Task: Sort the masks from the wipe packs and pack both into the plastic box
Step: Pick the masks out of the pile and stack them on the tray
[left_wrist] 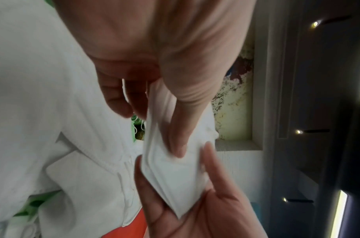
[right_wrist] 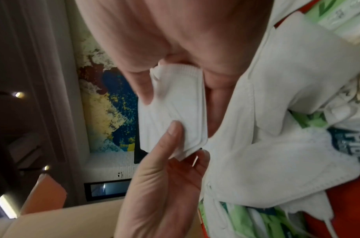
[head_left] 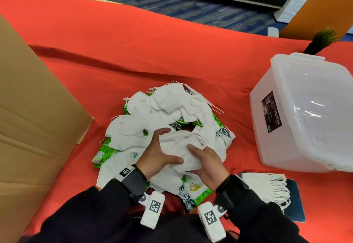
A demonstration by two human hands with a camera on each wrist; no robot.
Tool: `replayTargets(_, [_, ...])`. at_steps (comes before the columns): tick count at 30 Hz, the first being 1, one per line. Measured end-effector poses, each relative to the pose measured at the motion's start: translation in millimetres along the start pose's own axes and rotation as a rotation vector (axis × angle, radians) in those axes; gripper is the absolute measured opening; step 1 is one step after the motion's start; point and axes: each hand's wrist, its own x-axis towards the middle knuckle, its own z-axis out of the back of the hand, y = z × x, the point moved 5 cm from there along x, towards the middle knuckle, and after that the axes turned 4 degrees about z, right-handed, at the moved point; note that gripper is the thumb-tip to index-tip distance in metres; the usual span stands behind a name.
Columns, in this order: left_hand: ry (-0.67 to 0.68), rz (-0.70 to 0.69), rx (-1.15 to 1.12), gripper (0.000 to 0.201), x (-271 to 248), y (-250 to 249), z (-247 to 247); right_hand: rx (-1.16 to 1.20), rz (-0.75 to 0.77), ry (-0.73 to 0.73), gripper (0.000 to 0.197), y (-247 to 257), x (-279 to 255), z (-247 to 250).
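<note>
Head view: both hands, left hand (head_left: 156, 154) and right hand (head_left: 207, 163), pinch a small stack of folded white masks (head_left: 181, 147) above a pile (head_left: 152, 112) of masks and green wipe packs (head_left: 198, 189) on the red-covered counter (head_left: 172, 51); a clear box (head_left: 267, 147) stands right, cardboard (head_left: 28, 109) left, blue carpet beyond.

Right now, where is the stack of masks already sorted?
In the head view, the sorted stack lies on the red cloth, right of the right hand, below the plastic box.

Both hands (head_left: 159, 154) (head_left: 207, 163) pinching, grip closed
</note>
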Motion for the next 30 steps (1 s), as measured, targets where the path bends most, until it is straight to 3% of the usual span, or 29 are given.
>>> replayTargets(4, [-0.02, -0.059, 0.01, 0.03, -2.0, -12.0, -2.5, -0.026, 0.139, -0.097, 0.037, 0.7, -0.7, 17.3])
replayTargets(6, [-0.003, -0.11, 0.091, 0.015, -2.4, -16.9, -1.1, -0.001, 0.144, -0.105, 0.032, 0.9, -6.3, 22.4])
replayTargets(9, [0.086, -0.168, 0.33, 0.015, -6.4, -18.7, -3.1, 0.043, 0.121, -0.162, 0.018, 2.1, -13.5, 35.6])
replayTargets(12, [0.146, -0.234, 0.566, 0.009, -15.6, -16.6, -7.7, 0.078, 0.077, -0.221, 0.022, 15.0, -16.5, 62.1])
replayTargets(15, [0.233, -0.204, 0.677, 0.016, -27.2, -9.7, -21.2, 0.162, -0.064, -0.092, 0.026, 31.8, -30.6, 79.8])
replayTargets(17, [0.273, -0.167, 0.7, 0.025, -33.8, -6.6, -33.9, 0.057, -0.105, 0.017, 0.024, 40.7, -41.0, 86.6])
replayTargets(20, [0.279, -0.195, 0.66, 0.032, -41.6, -9.8, -67.0, -0.061, -0.032, 0.001, 0.027, 48.0, -45.6, 106.8])
replayTargets(24, [0.332, -0.299, 0.674, 0.021, -46.3, -13.3, -118.5, 0.054, -0.032, -0.067, 0.031, 44.0, -49.2, 130.1])
replayTargets(26, [0.364, -0.343, 0.765, 0.018, -48.3, -10.4, -135.2, 0.063, -0.038, -0.078, 0.033, 46.5, -56.8, 148.1])
replayTargets(30, [0.388, -0.357, 1.063, 0.038, -50.6, -7.6, -137.0, -0.123, -0.015, -0.022, 0.033, 71.8, -77.9, 200.1])
